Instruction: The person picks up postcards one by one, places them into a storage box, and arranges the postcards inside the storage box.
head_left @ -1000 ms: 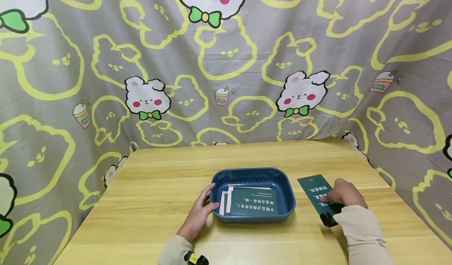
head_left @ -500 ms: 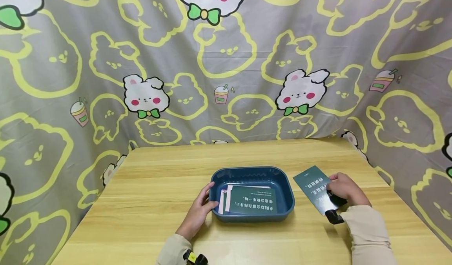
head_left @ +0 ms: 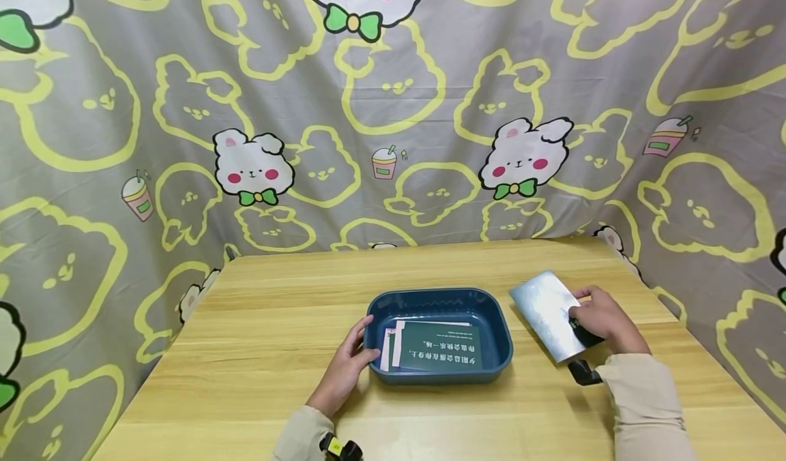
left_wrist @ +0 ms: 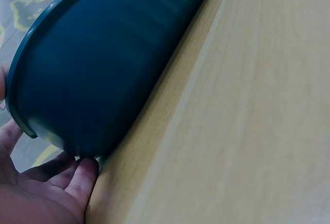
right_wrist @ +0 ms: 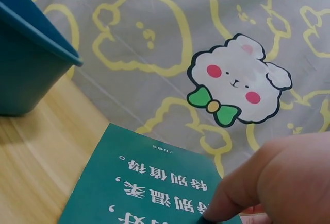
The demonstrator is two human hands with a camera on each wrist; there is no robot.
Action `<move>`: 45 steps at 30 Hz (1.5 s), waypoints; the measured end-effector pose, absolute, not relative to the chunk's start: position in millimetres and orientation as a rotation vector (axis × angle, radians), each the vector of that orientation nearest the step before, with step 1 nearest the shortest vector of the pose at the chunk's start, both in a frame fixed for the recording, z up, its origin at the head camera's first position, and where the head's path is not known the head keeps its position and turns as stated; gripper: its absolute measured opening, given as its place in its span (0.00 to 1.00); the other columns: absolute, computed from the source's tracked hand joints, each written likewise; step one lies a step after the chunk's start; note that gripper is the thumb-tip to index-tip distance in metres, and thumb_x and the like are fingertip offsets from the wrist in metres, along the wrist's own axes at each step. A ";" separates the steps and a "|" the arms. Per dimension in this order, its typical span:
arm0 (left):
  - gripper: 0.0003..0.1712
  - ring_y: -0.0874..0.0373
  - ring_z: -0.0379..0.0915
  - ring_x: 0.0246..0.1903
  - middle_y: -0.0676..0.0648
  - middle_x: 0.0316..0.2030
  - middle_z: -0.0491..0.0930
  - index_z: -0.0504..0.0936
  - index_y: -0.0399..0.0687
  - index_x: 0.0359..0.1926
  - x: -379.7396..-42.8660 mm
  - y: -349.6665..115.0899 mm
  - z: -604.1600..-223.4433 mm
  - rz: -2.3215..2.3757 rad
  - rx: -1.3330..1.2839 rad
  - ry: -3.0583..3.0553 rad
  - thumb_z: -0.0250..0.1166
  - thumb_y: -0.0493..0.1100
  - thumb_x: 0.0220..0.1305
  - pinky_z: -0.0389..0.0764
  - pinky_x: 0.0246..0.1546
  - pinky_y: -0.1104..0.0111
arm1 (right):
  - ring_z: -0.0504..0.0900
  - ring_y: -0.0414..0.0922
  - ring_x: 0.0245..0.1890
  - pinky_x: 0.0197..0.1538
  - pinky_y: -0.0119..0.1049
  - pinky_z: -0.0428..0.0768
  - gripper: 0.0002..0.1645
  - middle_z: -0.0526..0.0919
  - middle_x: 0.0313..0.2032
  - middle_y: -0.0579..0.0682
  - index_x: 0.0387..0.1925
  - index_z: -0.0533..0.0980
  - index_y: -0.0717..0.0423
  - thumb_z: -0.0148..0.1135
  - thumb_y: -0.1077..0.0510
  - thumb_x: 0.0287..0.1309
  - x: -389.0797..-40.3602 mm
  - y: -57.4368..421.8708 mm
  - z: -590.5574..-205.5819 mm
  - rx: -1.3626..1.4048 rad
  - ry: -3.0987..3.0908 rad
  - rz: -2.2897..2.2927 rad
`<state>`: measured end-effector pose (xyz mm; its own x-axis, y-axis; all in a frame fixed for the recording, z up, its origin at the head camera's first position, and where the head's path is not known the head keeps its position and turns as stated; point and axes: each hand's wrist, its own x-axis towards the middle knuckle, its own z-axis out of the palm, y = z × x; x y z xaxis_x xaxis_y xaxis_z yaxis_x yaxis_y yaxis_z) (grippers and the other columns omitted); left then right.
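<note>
A dark blue plastic tray [head_left: 439,378] sits on the table with several cards inside; a green card [head_left: 439,347] with white Chinese text lies uppermost. My left hand [head_left: 344,365] grips the tray's left end, thumb near the front corner and fingertips at the rim. In the left wrist view, fingers [left_wrist: 82,177] press low against its wall. To the right of the tray, my right hand [head_left: 604,318] pinches another card [head_left: 546,314] at its right side, thumb on top. Glare whitens that card from above; the right wrist view shows it green with white text [right_wrist: 149,177].
The light wooden table [head_left: 270,352] runs back to a grey curtain [head_left: 424,106] printed with yellow outlines and white rabbit faces. Wrist cameras are strapped on both wrists, the right one [head_left: 583,372] close beside the held card.
The right hand has moved slightly away from me with the card, which has tilted so that glare now covers its text. The left hand and the tray stay put.
</note>
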<state>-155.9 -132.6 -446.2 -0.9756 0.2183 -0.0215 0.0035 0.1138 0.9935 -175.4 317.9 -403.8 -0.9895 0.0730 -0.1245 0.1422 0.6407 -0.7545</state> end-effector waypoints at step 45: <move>0.35 0.32 0.52 0.65 0.29 0.69 0.53 0.58 0.56 0.71 -155.9 -132.7 -448.9 1.984 0.233 2.230 0.56 0.36 0.64 0.60 0.63 0.40 | 0.78 0.47 0.26 0.26 0.39 0.80 0.21 0.75 0.34 0.61 0.53 0.60 0.66 0.51 0.64 0.60 -188.5 251.9 -344.0 0.016 2.848 -1.456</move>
